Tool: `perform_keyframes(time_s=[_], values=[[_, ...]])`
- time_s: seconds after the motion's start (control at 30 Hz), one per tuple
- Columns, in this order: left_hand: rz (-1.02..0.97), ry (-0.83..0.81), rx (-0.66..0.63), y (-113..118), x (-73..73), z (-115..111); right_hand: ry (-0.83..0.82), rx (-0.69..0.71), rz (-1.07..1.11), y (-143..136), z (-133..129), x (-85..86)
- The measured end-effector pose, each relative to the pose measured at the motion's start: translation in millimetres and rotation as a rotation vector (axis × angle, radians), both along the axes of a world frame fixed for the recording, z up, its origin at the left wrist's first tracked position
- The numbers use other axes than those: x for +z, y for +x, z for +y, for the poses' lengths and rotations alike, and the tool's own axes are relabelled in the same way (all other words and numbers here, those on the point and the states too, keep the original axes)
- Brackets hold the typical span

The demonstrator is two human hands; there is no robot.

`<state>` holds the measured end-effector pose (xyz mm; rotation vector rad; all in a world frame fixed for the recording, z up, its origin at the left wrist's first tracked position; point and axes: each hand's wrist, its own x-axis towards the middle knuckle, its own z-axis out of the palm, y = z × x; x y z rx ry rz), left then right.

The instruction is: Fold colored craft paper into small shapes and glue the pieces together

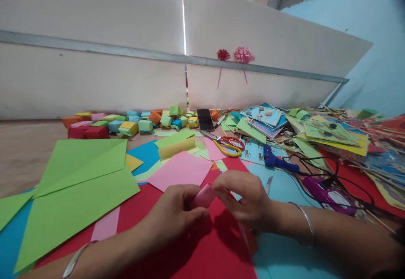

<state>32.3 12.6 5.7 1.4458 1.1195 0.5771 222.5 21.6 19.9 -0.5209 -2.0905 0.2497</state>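
Observation:
A small piece of pink paper (205, 196), curled into a roll, is held above the red sheet (218, 239). My left hand (181, 211) grips its left end between thumb and fingers. At the other end, my right hand (245, 192) pinches the paper's edge with its fingertips. A blade tip (268, 185) shows just behind my right hand; its handle is hidden. Beyond my hands lies a flat pink sheet (182, 170). Scissors with red and yellow handles (229, 144) rest past it.
Green sheets (85, 194) lie at the left. Folded paper boxes (128, 128) and a phone (205, 120) line the board. On the right are a blue glue gun (280, 161), a purple power strip (327, 194) with cords, and piled cards and sticks. Two paper flowers (243, 55) hang behind.

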Motion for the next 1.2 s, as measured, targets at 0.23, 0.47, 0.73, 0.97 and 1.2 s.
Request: perform_keyframes(time_s=[0.23, 0.47, 0.73, 0.97, 1.2], values=[[-0.393, -0.504, -0.172, -9, -3.0, 9, 0.368, -0.019, -0.225, 6, 13, 0.2], [-0.487, -0.625, -0.284, -12, -3.8, 8, 0.662, -0.057, -0.230, 7, 12, -4.9], [-0.379, -0.447, -0.246, -9, -5.5, 8, 0.597, -0.095, -0.264, 6, 12, -2.9], [0.319, 0.701, 0.097, -13, -1.4, 3, 0.184, -0.209, -0.330, 8, 19, -9.7], [0.428, 0.827, 0.022, -15, -2.7, 10, -0.439, -0.057, -0.244, 7, 23, -5.7]])
